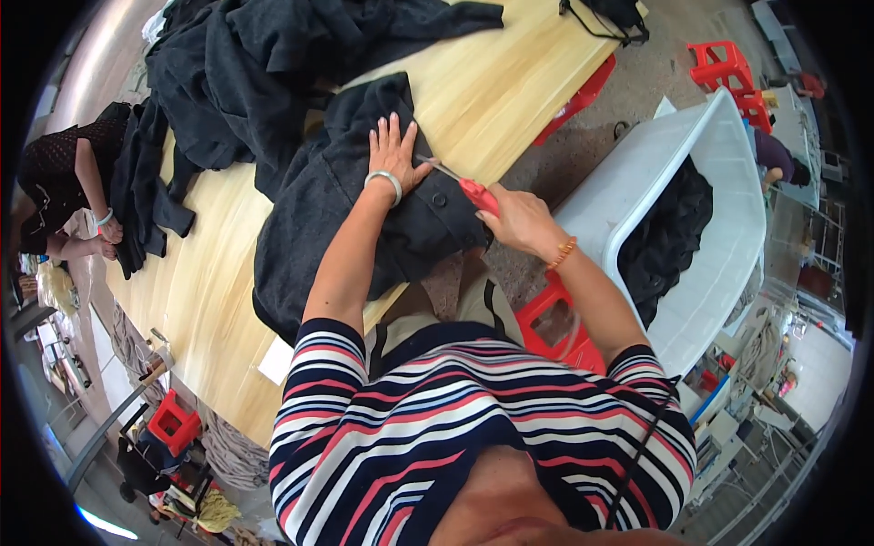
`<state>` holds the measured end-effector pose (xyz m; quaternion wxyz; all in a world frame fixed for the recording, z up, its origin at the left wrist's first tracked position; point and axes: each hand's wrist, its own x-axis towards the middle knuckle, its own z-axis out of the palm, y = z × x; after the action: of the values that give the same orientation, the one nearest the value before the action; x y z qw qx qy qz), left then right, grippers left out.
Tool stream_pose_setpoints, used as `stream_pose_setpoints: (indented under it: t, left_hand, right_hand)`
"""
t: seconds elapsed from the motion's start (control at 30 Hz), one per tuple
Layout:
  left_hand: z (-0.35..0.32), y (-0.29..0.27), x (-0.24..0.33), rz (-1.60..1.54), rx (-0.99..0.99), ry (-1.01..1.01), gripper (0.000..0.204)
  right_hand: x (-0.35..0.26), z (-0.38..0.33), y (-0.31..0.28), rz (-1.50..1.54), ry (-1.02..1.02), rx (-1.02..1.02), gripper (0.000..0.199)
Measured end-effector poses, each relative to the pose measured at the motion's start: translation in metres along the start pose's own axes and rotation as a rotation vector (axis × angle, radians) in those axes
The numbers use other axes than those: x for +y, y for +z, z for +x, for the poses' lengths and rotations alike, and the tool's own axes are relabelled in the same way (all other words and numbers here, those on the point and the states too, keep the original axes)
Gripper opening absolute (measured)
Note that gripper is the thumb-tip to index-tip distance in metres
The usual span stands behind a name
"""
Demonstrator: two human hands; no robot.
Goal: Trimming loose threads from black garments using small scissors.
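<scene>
A dark garment with buttons (337, 218) lies across the near edge of the wooden table, part of it hanging toward my lap. Flat on its upper part rests my left hand (393, 156), fingers spread. My right hand (519, 218) is closed around the red handles of a pair of scissors (475, 193). Their metal blades point up and left, and the tip is beside my left thumb at the cloth's edge. Whether the blades touch the cloth I cannot tell.
More dark garments (237, 82) are heaped on the wooden table (209, 309). At the left, another person (82, 173) handles dark cloth. A big white bin (628, 196) with dark clothes stands to my right, near red stools (719, 68). A dark strapped item (619, 18) lies at the far corner.
</scene>
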<state>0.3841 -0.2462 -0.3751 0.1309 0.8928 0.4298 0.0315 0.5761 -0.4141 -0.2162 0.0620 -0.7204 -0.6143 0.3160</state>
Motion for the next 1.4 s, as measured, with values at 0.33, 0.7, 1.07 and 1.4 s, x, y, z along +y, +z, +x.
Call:
stream_pose_setpoints:
  t: [0.33,0.7,1.07,1.4]
  left_hand:
    - [-0.084,-0.031,0.056,-0.035,-0.177,0.436,0.073]
    - [-0.099,-0.027,0.064,-0.005,-0.116,0.476,0.087]
    - [-0.105,-0.066,0.024,0.23,-0.264,-0.169,0.133]
    - [-0.118,-0.107,-0.102,-0.125,0.067,-0.128,0.072]
  right_hand:
    - [0.022,-0.105,-0.007,0.063,0.146,-0.146,0.034]
    - [0.024,-0.17,0.048,0.042,0.296,-0.279,0.03]
    - [0.001,-0.21,0.096,0.176,0.315,0.182,0.029]
    - [-0.024,-0.227,0.095,0.158,0.43,0.21,0.034]
